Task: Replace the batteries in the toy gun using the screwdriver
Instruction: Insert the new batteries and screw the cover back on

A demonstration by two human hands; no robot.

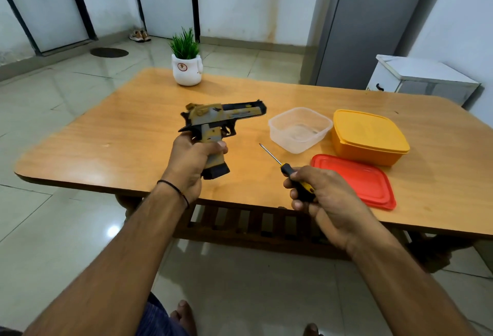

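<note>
A tan, grey and black toy gun [221,117] is held upright above the wooden table [128,133], barrel pointing right. My left hand [190,161] grips it round the handle, and the black base of the grip sticks out below my fingers. My right hand [322,197] holds a screwdriver [289,171] by its black and yellow handle near the table's front edge. The thin metal shaft points up and left toward the gun, ending apart from it. No batteries are visible.
A clear plastic box [300,129] stands open right of the gun. Beside it is a lidded yellow box [369,137], with a red lid [357,178] lying flat in front. A white pot with a green plant [186,66] stands at the far edge.
</note>
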